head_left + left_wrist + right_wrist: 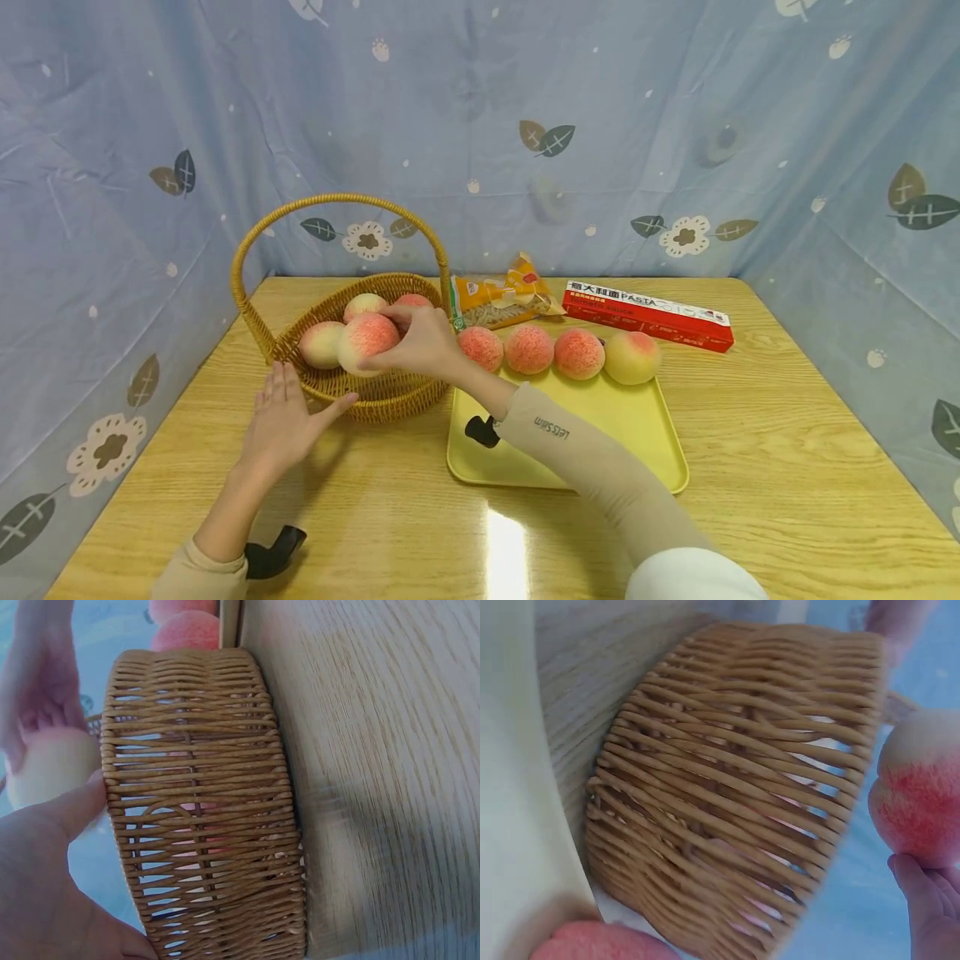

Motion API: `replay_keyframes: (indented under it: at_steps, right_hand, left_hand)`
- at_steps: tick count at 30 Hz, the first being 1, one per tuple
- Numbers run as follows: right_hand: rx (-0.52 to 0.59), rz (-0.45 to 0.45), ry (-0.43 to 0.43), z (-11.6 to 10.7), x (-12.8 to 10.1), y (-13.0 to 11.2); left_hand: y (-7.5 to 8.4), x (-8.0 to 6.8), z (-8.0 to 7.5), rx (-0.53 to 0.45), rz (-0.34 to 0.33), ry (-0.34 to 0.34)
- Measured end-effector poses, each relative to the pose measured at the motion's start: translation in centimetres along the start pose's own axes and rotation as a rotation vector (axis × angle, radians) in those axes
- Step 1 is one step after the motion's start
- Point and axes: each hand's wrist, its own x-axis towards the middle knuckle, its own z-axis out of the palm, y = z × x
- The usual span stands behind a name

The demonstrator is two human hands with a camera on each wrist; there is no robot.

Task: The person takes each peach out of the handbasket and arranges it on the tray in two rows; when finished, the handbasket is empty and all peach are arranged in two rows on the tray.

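Observation:
My right hand (pixel 420 340) grips a pink-and-cream peach (pixel 367 343) between thumb and fingers, over the opening of a wicker basket (pixel 393 407) with a tall arched handle. In the right wrist view the held peach (pixel 922 787) shows beside the basket's rim. Three other peaches sit inside the basket, among them a pale one (pixel 321 345) at the left. With fingers straight and thumb spread, my left hand (pixel 283 423) touches the basket's near left rim. The left wrist view shows its thumb (pixel 79 806) on the woven edge.
Right of the basket, a yellow tray (pixel 570 475) carries a row of several peaches along its far side, including a yellowish peach (pixel 632 358). Behind them lie an orange pasta bag (pixel 502 300) and a red-and-white pasta box (pixel 648 315). A patterned curtain (pixel 480 150) encloses the table.

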Motion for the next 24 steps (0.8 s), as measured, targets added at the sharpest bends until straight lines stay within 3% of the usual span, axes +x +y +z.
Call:
replay_keyframes:
  at_steps: [7, 14, 24]
  right_hand:
    - [0.142, -0.021, -0.047, -2.2, -2.0, -0.1]
    - [0.253, 0.044, -0.061, -4.6, -4.0, 0.2]
    - [0.36, 0.051, -0.01, -7.4, -5.9, 1.2]
  left_hand:
    - [0.2, -0.1, -0.1, -0.003, 0.003, 0.006]
    - [0.2, -0.1, -0.1, 0.004, 0.007, 0.014]
    - [0.4, -0.1, -0.3, 0.014, 0.015, -0.002]
